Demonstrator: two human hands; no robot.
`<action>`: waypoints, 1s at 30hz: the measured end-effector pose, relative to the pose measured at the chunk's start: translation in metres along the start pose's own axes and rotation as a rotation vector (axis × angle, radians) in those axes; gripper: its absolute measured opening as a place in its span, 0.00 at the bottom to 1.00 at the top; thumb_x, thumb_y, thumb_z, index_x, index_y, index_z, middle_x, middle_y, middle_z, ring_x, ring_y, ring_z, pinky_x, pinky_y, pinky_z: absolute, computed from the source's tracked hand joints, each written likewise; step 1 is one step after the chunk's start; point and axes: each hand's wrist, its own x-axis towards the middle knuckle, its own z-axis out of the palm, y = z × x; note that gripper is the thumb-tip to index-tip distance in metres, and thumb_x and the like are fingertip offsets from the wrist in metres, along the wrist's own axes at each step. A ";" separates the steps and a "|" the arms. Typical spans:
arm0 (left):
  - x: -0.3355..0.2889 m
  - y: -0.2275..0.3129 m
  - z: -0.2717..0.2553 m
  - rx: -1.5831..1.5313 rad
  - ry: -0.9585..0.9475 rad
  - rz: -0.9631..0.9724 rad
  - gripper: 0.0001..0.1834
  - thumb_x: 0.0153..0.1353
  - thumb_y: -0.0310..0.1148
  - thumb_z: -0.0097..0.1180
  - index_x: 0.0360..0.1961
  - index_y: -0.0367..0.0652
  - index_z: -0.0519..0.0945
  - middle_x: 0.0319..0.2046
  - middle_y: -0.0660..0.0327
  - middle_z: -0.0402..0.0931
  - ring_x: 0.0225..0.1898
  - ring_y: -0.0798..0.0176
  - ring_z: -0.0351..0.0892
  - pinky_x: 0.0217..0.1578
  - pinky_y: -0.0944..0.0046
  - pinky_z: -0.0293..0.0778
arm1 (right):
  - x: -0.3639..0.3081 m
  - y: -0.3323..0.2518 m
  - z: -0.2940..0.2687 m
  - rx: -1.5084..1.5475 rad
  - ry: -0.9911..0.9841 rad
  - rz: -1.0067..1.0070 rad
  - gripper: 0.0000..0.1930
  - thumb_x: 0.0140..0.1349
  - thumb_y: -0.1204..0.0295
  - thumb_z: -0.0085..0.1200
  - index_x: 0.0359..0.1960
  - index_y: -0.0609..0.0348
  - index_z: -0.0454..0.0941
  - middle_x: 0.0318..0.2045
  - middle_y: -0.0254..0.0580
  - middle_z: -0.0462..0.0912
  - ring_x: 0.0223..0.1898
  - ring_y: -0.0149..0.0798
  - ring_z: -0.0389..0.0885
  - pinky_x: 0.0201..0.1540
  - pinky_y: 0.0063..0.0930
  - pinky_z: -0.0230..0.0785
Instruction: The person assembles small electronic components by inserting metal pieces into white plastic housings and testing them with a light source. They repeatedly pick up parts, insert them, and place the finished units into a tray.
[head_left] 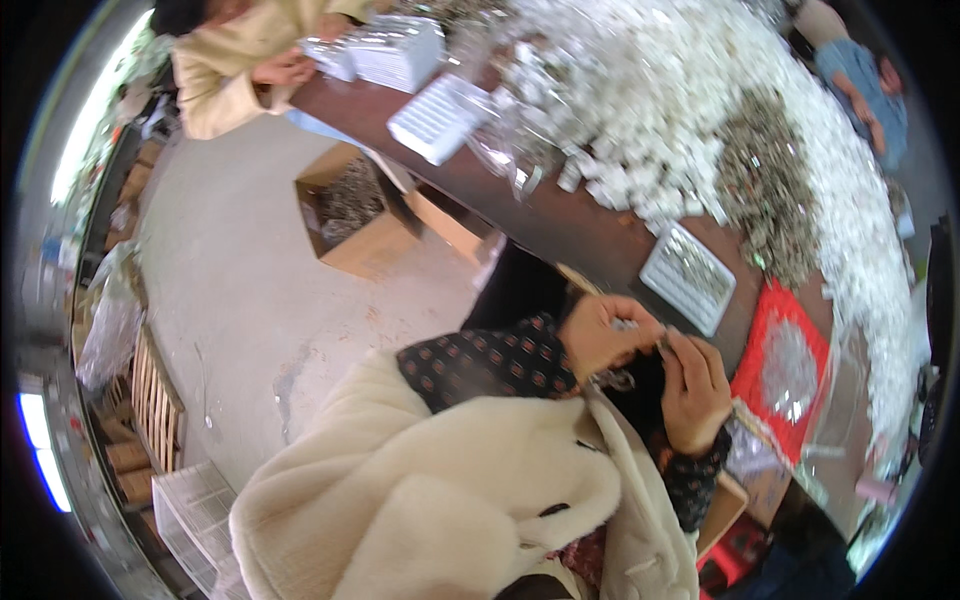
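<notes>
My left hand (605, 332) and my right hand (697, 388) meet at the fingertips just off the table's near edge. Both are closed in a pinch around something small and dark between them, too small to name. Beyond them on the table lies a white tray (672, 294) with several small metallic pieces in it. A heap of small metal pieces (770, 190) rises behind the tray. Next to it spreads a large pile of small white pieces (650, 110). Right of my hands, a red bag (765, 345) carries clear plastic on top.
Across the brown table (370, 110), at the far left, a person in a cream coat (225, 85) handles stacked white trays (395, 55). Another white tray (435, 118) lies nearer. A cardboard box (370, 245) with metallic pieces stands on the floor. A person in blue (865, 95) is at the far right.
</notes>
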 end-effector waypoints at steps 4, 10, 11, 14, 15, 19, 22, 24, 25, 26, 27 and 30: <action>0.000 0.008 -0.009 0.142 -0.037 0.012 0.09 0.61 0.30 0.63 0.40 0.37 0.82 0.27 0.66 0.80 0.22 0.80 0.70 0.21 0.78 0.64 | -0.009 0.003 0.009 0.023 0.063 0.055 0.12 0.54 0.84 0.61 0.41 0.60 0.82 0.35 0.48 0.81 0.33 0.45 0.82 0.36 0.31 0.75; 0.039 0.060 -0.056 1.094 0.347 0.854 0.09 0.55 0.29 0.65 0.37 0.40 0.83 0.33 0.57 0.82 0.34 0.63 0.81 0.37 0.65 0.75 | -0.019 0.008 0.013 0.192 0.102 0.243 0.12 0.55 0.84 0.61 0.41 0.61 0.82 0.36 0.48 0.82 0.32 0.42 0.82 0.35 0.27 0.75; 0.049 0.065 -0.063 1.205 0.416 0.875 0.09 0.55 0.30 0.65 0.37 0.40 0.83 0.34 0.56 0.82 0.35 0.59 0.82 0.38 0.64 0.75 | -0.019 0.009 0.014 0.219 0.101 0.252 0.12 0.55 0.84 0.61 0.41 0.61 0.82 0.36 0.48 0.82 0.33 0.42 0.82 0.35 0.27 0.75; 0.078 0.070 -0.077 1.401 0.582 0.985 0.08 0.53 0.31 0.65 0.35 0.43 0.83 0.34 0.55 0.82 0.37 0.52 0.82 0.38 0.59 0.75 | -0.019 0.011 0.016 0.218 0.092 0.243 0.11 0.56 0.85 0.61 0.41 0.61 0.82 0.36 0.48 0.82 0.33 0.42 0.82 0.35 0.27 0.75; 0.086 0.071 -0.080 1.443 0.622 1.024 0.08 0.53 0.31 0.65 0.35 0.44 0.83 0.34 0.55 0.81 0.37 0.50 0.81 0.38 0.58 0.75 | -0.019 0.012 0.017 0.249 0.082 0.270 0.11 0.55 0.84 0.61 0.40 0.62 0.82 0.35 0.48 0.82 0.34 0.44 0.83 0.35 0.28 0.75; 0.100 0.076 -0.086 1.506 0.642 0.937 0.06 0.53 0.37 0.64 0.31 0.50 0.82 0.32 0.59 0.79 0.34 0.50 0.79 0.32 0.54 0.73 | -0.017 0.014 0.017 0.225 0.074 0.219 0.09 0.56 0.83 0.59 0.40 0.64 0.81 0.34 0.49 0.82 0.33 0.45 0.83 0.35 0.29 0.76; 0.099 0.078 -0.086 1.511 0.593 0.902 0.05 0.52 0.35 0.64 0.30 0.49 0.81 0.31 0.58 0.76 0.33 0.49 0.78 0.33 0.54 0.72 | -0.016 0.014 0.016 0.311 0.057 0.276 0.09 0.58 0.84 0.58 0.40 0.64 0.81 0.35 0.47 0.83 0.31 0.40 0.84 0.31 0.26 0.75; 0.099 0.078 -0.085 1.469 0.551 0.957 0.06 0.51 0.31 0.65 0.29 0.45 0.80 0.28 0.56 0.75 0.33 0.48 0.77 0.33 0.54 0.71 | -0.016 0.014 0.018 0.323 0.068 0.273 0.09 0.58 0.84 0.58 0.40 0.63 0.81 0.35 0.47 0.83 0.31 0.41 0.84 0.31 0.27 0.76; 0.100 0.076 -0.084 1.471 0.568 0.862 0.06 0.51 0.31 0.65 0.30 0.45 0.80 0.31 0.56 0.76 0.34 0.48 0.77 0.34 0.54 0.71 | -0.017 0.014 0.019 0.337 0.061 0.287 0.09 0.58 0.84 0.58 0.40 0.63 0.81 0.35 0.47 0.83 0.31 0.41 0.84 0.31 0.27 0.76; 0.100 0.076 -0.083 1.483 0.582 0.864 0.06 0.51 0.31 0.65 0.30 0.45 0.81 0.31 0.56 0.76 0.35 0.48 0.77 0.34 0.54 0.72 | -0.017 0.015 0.020 0.335 0.073 0.271 0.09 0.58 0.84 0.58 0.40 0.63 0.81 0.35 0.47 0.83 0.31 0.41 0.84 0.31 0.27 0.76; 0.102 0.075 -0.082 1.493 0.584 0.858 0.06 0.51 0.32 0.65 0.30 0.45 0.81 0.31 0.56 0.76 0.35 0.48 0.77 0.34 0.54 0.72 | -0.018 0.015 0.021 0.341 0.076 0.271 0.09 0.58 0.84 0.58 0.40 0.62 0.81 0.35 0.47 0.83 0.30 0.41 0.83 0.32 0.27 0.76; 0.103 0.073 -0.080 1.523 0.592 0.799 0.06 0.51 0.32 0.65 0.30 0.45 0.81 0.32 0.56 0.76 0.36 0.48 0.78 0.35 0.54 0.72 | -0.019 0.018 0.022 0.340 0.089 0.225 0.08 0.58 0.84 0.58 0.40 0.65 0.81 0.35 0.46 0.82 0.26 0.34 0.81 0.28 0.23 0.74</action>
